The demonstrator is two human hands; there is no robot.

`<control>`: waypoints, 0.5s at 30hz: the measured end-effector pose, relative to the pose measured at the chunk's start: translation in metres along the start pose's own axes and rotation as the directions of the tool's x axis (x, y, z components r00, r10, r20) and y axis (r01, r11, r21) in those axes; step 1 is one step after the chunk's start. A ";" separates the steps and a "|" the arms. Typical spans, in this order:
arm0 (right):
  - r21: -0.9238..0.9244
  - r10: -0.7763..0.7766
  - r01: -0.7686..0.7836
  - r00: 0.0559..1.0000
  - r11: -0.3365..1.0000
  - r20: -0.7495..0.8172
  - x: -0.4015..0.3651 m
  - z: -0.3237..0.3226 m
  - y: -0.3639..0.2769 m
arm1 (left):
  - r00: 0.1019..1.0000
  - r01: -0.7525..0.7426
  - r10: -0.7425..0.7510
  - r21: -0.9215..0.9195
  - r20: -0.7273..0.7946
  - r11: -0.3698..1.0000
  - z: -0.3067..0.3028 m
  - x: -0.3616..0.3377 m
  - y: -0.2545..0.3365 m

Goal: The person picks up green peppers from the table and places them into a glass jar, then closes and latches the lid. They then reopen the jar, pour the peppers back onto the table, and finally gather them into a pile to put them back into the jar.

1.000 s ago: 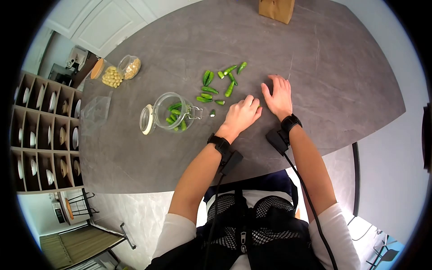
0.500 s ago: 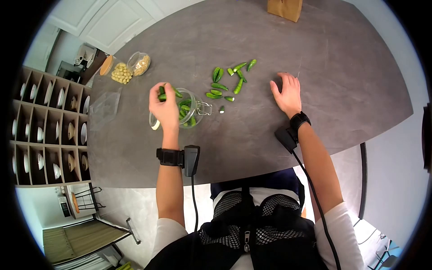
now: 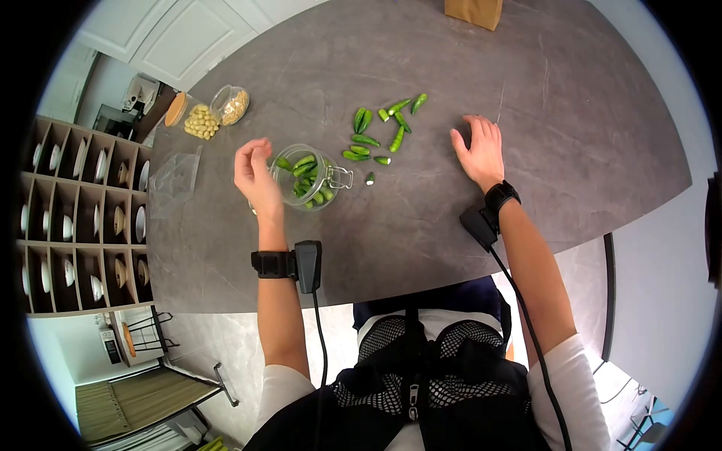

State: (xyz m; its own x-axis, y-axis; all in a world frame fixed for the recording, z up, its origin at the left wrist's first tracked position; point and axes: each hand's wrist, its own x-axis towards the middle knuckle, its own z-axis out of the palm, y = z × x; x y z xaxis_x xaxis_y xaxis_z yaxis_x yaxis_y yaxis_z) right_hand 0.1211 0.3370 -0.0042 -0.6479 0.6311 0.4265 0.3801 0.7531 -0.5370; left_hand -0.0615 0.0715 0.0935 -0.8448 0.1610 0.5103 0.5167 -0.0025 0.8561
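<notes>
Several green peppers fill part of a clear glass jar point(image 3: 304, 204) with a wire clasp, left of the table's middle. Beside its left rim is my left hand point(image 3: 256, 174), fingers curled and apart, with nothing visible in it. Loose green peppers point(image 3: 365, 140) lie scattered to the right of the jar, and a short piece point(image 3: 370, 178) lies near the clasp. My right hand point(image 3: 481, 153) rests on the table to the right of the peppers, its fingers spread and holding nothing.
On the grey table point(image 3: 421, 225), a jar of pale nuts point(image 3: 201, 122) and a jar of yellowish bits point(image 3: 232, 107) lie at the upper left. A clear plastic piece point(image 3: 174, 180) is below them. A brown paper bag point(image 3: 475, 12) stands at the far edge.
My left hand has let go of the peppers it held over the jar and moved left. More peppers now show in the jar. My right hand has hardly moved.
</notes>
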 end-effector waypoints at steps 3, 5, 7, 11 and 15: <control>-0.004 0.002 -0.002 1.000 1.000 -0.003 0.000 -0.001 -0.001 | 0.998 -0.033 0.034 0.014 -0.046 0.999 0.006 -0.001 0.014; -0.013 0.003 -0.003 1.000 1.000 -0.002 0.000 -0.002 -0.002 | 0.997 -0.069 0.066 0.051 0.050 0.996 0.022 -0.011 0.025; -0.023 0.005 -0.005 1.000 1.000 -0.004 0.000 -0.001 -0.002 | 0.973 -0.153 0.129 0.113 0.192 0.982 0.046 -0.027 0.028; -0.006 0.009 -0.009 1.000 1.000 -0.003 0.000 -0.001 -0.002 | 0.910 -0.233 0.108 0.280 0.400 0.931 0.111 -0.054 0.015; 0.005 -0.003 0.003 1.000 1.000 0.000 -0.001 -0.001 -0.002 | 0.913 -0.045 -0.280 0.756 0.296 0.653 0.169 -0.048 -0.015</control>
State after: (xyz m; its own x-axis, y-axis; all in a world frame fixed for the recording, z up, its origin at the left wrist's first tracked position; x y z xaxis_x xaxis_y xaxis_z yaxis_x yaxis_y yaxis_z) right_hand 0.1217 0.3354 -0.0031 -0.6487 0.6292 0.4280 0.3749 0.7537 -0.5398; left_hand -0.0055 0.2305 0.0423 -0.8749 0.4399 0.2028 0.4807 0.7373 0.4746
